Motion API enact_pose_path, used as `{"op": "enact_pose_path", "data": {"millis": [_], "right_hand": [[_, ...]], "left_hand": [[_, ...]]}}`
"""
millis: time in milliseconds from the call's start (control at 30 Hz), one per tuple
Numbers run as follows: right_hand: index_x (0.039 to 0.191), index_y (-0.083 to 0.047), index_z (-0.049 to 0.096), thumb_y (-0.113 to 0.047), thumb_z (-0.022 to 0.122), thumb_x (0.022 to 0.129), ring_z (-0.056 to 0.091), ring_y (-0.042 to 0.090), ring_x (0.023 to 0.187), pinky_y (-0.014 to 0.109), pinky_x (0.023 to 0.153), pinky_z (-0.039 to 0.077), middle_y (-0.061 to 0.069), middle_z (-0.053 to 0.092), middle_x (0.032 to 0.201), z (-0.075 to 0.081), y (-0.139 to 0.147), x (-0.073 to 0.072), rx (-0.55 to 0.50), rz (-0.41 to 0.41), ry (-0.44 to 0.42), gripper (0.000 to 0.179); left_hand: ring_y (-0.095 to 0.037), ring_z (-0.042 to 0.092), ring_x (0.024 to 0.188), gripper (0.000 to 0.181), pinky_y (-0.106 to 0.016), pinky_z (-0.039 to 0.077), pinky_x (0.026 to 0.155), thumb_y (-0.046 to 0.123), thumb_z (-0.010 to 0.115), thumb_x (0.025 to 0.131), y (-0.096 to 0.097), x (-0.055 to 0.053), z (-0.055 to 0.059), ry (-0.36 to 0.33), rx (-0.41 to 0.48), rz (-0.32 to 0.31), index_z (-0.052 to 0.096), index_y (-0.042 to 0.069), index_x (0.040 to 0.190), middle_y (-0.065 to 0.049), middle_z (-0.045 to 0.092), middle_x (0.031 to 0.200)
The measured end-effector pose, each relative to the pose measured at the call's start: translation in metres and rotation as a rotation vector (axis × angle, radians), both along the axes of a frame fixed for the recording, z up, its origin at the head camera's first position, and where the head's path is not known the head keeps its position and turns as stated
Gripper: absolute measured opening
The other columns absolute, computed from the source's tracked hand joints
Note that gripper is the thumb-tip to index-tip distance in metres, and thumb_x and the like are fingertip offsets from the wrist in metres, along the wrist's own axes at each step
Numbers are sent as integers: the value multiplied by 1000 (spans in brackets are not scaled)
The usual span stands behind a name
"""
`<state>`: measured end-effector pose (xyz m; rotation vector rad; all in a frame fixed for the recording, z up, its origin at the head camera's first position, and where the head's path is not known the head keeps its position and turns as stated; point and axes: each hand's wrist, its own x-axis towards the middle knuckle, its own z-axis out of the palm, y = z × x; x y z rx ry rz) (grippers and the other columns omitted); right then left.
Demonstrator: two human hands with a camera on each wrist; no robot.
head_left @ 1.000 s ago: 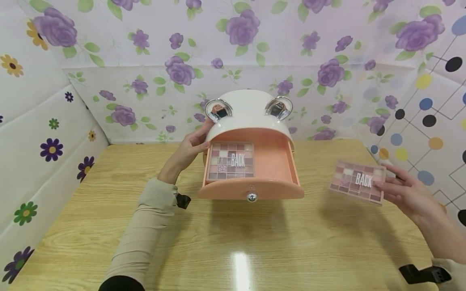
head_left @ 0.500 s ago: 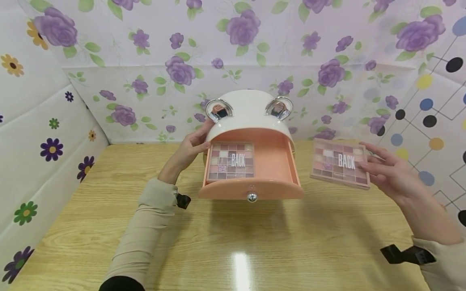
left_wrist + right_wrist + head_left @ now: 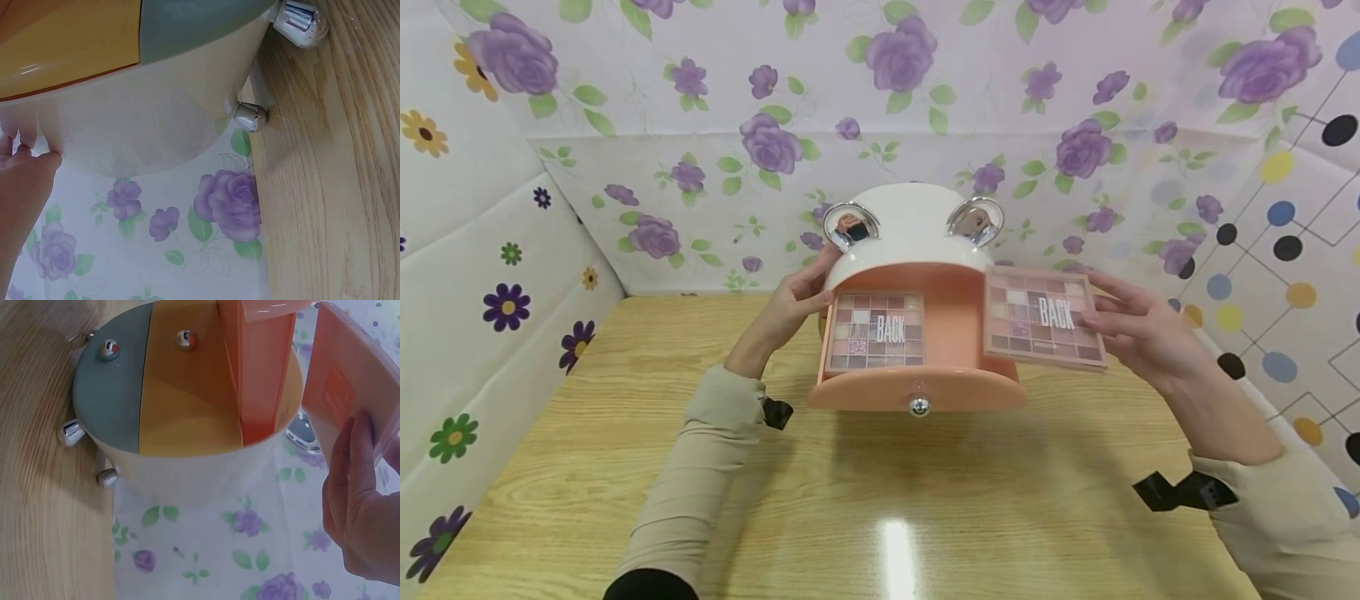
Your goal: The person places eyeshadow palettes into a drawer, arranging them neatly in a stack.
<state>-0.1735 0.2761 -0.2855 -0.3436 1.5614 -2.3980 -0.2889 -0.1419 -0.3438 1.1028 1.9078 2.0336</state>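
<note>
A white rounded storage box (image 3: 910, 217) stands on the table with its peach top drawer (image 3: 917, 390) pulled out. One eyeshadow palette (image 3: 877, 332), its lid marked "BACK", lies in the drawer's left half. A second, matching eyeshadow palette (image 3: 1045, 318) is pinched at its right edge by my right hand (image 3: 1138, 332), thumb on top and fingers below. It overlaps the drawer's right wall in the head view; its plain pink underside shows in the right wrist view. My left hand (image 3: 786, 312) rests against the box's left side, fingertips touching the white shell.
Two silver mirror-like ears (image 3: 852, 227) stick up on the box. Below the open drawer, the right wrist view shows a yellow drawer (image 3: 187, 394) and a grey-green drawer (image 3: 115, 387), with silver feet (image 3: 70, 433) underneath. Flowered cloth (image 3: 700, 92) rises behind the wooden table (image 3: 700, 508).
My right hand has carried the second palette leftward and slightly up, from beside the box to the drawer's right edge. The left hand, box and first palette have stayed put.
</note>
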Motion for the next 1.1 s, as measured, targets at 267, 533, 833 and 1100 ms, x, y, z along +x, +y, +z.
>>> {"op": "enact_pose_path", "data": {"millis": [267,533,833,1100], "right_hand": [[135,-9,39,10,50,88,61,19,94,29,77,51,10,59,108,7,-18,-2,95,-2,-1,52],[139,-3,31,6,59,84,61,17,91,26,76,51,7,59,103,11,-47,-5,191,-52,-65,62],[143,-3,24,1,62,84,60,17,92,28,78,51,8,59,104,17,-81,-8,301,-31,-53,70],[142,-2,27,3,60,84,58,20,95,32,80,51,19,48,119,14,-109,-14,434,5,-39,66]], "left_hand": [[-15,6,138,91,-29,13,109,41,67,78,1,-1,0,-6,23,11,18,-1,142,-8,4,152],[-15,5,138,85,-29,10,110,35,66,81,0,-2,-1,-3,32,2,19,-1,142,-9,5,152],[-14,6,138,89,-29,12,110,41,66,79,0,-2,-1,3,14,12,18,-1,142,-8,4,152],[-14,5,138,90,-30,12,110,41,66,79,1,-1,0,2,15,16,19,-1,142,-9,4,152]]}}
